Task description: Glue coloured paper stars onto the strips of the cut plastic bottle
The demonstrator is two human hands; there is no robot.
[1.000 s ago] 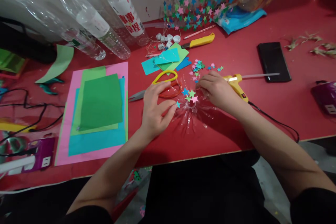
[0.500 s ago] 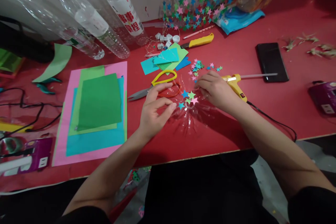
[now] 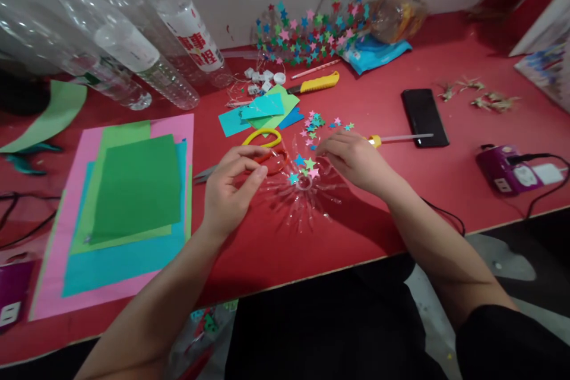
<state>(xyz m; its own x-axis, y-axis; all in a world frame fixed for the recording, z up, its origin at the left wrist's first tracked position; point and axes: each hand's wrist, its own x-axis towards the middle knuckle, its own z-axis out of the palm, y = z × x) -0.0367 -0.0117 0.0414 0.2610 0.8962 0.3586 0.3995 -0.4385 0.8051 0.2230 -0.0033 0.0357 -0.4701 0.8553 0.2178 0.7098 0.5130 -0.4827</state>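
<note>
A clear plastic piece cut into many thin strips (image 3: 304,183) lies spread on the red table, with several paper stars (image 3: 309,164) on its strips. My left hand (image 3: 234,181) is at its left, over the scissors (image 3: 267,138), with its fingers apart and nothing visible in them. On the other side, my right hand (image 3: 350,157) has its fingertips close together at the strips; what they hold, if anything, is too small to make out. Loose small stars (image 3: 315,121) lie just beyond. The glue gun (image 3: 374,141) is mostly hidden behind my right hand.
Stacked coloured paper (image 3: 136,187) lies at the left, below plastic bottles (image 3: 178,41). Behind are paper scraps (image 3: 267,105), a yellow cutter (image 3: 319,83) and a star-covered piece (image 3: 312,32). A black phone (image 3: 425,117) and a purple power strip (image 3: 507,171) are at the right.
The view has shifted to the right, so the table's things appear further left. My left hand has drawn away from the stars. My right hand stays by the strips.
</note>
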